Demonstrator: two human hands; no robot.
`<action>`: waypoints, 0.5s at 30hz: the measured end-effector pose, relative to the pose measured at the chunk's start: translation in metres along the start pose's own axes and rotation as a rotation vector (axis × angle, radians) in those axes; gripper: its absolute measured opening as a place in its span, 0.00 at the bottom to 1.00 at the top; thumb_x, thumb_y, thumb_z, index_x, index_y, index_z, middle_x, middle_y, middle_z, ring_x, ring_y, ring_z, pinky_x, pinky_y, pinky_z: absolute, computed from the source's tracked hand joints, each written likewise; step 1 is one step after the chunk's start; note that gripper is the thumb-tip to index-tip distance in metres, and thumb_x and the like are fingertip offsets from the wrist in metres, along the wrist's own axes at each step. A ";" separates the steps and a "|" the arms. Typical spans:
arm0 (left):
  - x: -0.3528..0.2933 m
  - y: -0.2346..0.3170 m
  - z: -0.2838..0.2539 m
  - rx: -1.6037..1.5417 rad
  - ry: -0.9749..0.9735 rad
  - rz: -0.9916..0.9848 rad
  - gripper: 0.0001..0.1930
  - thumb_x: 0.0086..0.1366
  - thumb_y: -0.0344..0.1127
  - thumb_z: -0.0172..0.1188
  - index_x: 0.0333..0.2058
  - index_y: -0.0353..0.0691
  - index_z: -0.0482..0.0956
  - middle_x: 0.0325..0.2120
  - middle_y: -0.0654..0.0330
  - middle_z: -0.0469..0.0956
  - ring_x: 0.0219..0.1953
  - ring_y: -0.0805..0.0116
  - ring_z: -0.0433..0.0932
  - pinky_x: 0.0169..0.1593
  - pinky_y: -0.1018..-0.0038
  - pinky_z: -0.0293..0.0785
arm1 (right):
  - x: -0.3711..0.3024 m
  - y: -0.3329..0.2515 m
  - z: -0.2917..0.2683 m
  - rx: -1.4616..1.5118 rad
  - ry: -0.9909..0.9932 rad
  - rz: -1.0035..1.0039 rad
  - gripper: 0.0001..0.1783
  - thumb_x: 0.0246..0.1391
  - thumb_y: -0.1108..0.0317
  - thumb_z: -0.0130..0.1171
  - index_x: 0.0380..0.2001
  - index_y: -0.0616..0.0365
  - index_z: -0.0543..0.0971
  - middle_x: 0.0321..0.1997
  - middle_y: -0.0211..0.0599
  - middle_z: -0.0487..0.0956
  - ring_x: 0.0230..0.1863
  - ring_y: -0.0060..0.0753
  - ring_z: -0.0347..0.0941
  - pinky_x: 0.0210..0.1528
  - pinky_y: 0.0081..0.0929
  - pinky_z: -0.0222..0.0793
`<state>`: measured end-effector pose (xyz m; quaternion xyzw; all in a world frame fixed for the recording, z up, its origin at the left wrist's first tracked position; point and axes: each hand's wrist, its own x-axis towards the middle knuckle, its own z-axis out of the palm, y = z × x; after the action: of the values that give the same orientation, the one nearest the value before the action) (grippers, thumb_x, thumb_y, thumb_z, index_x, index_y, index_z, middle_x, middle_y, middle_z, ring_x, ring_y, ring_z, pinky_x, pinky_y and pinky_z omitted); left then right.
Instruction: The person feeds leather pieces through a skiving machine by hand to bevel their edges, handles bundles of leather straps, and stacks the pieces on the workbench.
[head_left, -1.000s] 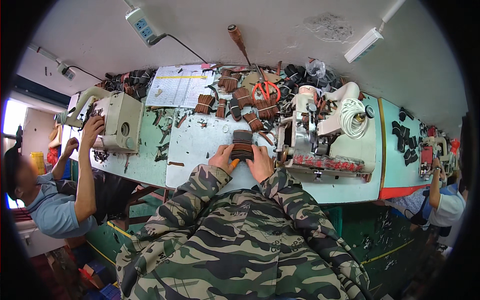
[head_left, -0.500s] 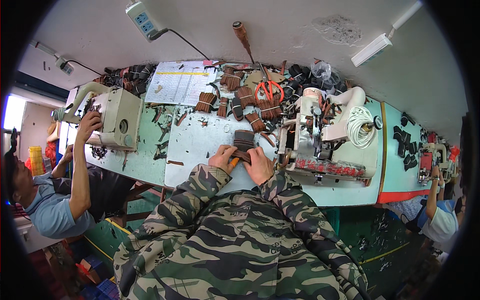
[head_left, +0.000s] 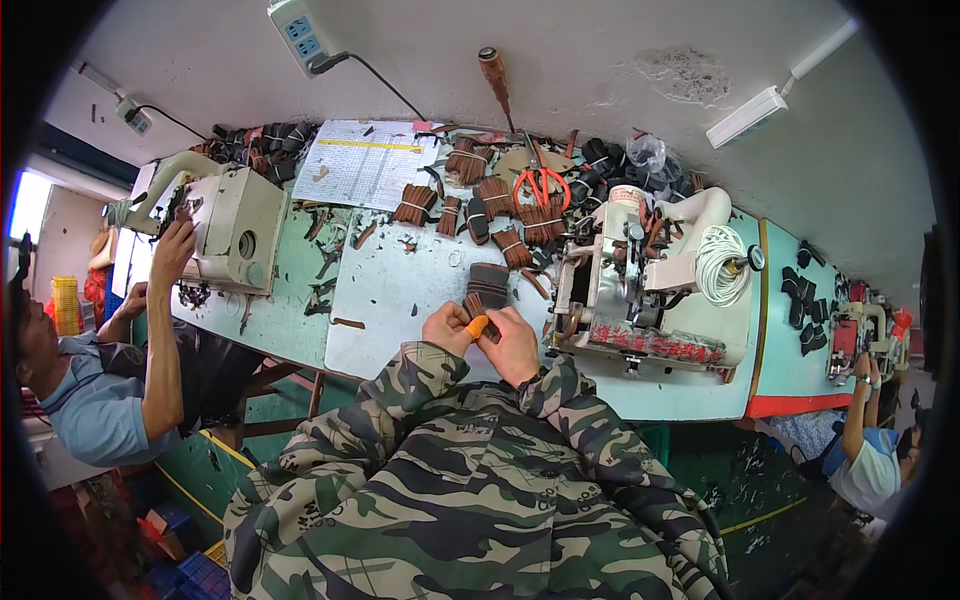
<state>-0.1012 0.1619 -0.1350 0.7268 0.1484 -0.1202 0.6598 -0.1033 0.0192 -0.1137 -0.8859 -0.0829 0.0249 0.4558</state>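
Close in front of me both hands are closed on a small bunch of brown strips (head_left: 476, 305). My left hand (head_left: 447, 328) pinches it from the left, and an orange sleeve (head_left: 477, 326), seemingly worn on a finger, sits at the near end. My right hand (head_left: 512, 345) grips it from the right, its fingers bent in toward the left ones. Just beyond lies a dark grey and brown banded stack of strips (head_left: 489, 283) on the pale table (head_left: 390, 290). The hands hide the near ends of the bunch.
Several tied brown bundles (head_left: 415, 204), red-handled scissors (head_left: 542, 188) and a printed sheet (head_left: 365, 160) lie farther back. A sewing-type machine (head_left: 640, 290) stands right, another machine (head_left: 235, 235) left. A co-worker (head_left: 120, 390) works at left, another (head_left: 870, 440) far right. A screwdriver (head_left: 495, 85) stands upright behind.
My hands have drawn closer together and turned the brown strips from lying crosswise to pointing away from me. The orange sleeve has moved to between the hands. The view has shifted slightly.
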 end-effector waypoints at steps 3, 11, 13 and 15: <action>0.001 0.001 -0.007 -0.104 -0.057 -0.031 0.06 0.57 0.22 0.60 0.31 0.31 0.71 0.23 0.62 0.75 0.27 0.78 0.74 0.29 0.81 0.73 | 0.000 -0.003 -0.009 0.064 -0.060 0.002 0.23 0.41 0.68 0.66 0.42 0.66 0.75 0.34 0.42 0.73 0.29 0.36 0.74 0.32 0.26 0.69; -0.003 0.021 -0.017 -0.257 -0.228 -0.087 0.05 0.60 0.25 0.58 0.33 0.29 0.75 0.27 0.57 0.78 0.28 0.71 0.78 0.32 0.77 0.78 | 0.005 -0.007 -0.038 0.431 -0.193 0.253 0.21 0.43 0.64 0.68 0.38 0.69 0.78 0.25 0.34 0.77 0.24 0.18 0.70 0.26 0.20 0.67; -0.002 0.030 -0.018 -0.234 -0.235 -0.074 0.05 0.59 0.24 0.57 0.34 0.28 0.76 0.27 0.56 0.78 0.28 0.71 0.78 0.33 0.77 0.77 | 0.008 -0.014 -0.045 0.496 -0.213 0.299 0.21 0.44 0.65 0.67 0.38 0.69 0.78 0.25 0.34 0.77 0.24 0.17 0.70 0.26 0.20 0.67; 0.000 0.038 -0.022 -0.167 -0.246 -0.032 0.06 0.59 0.25 0.59 0.33 0.28 0.76 0.27 0.57 0.78 0.28 0.73 0.77 0.33 0.78 0.76 | 0.012 -0.020 -0.050 0.563 -0.232 0.338 0.20 0.44 0.65 0.67 0.38 0.69 0.78 0.24 0.34 0.78 0.24 0.17 0.70 0.26 0.20 0.67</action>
<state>-0.0878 0.1805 -0.0976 0.6468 0.0875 -0.2062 0.7290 -0.0877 -0.0077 -0.0678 -0.7179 0.0238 0.2223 0.6593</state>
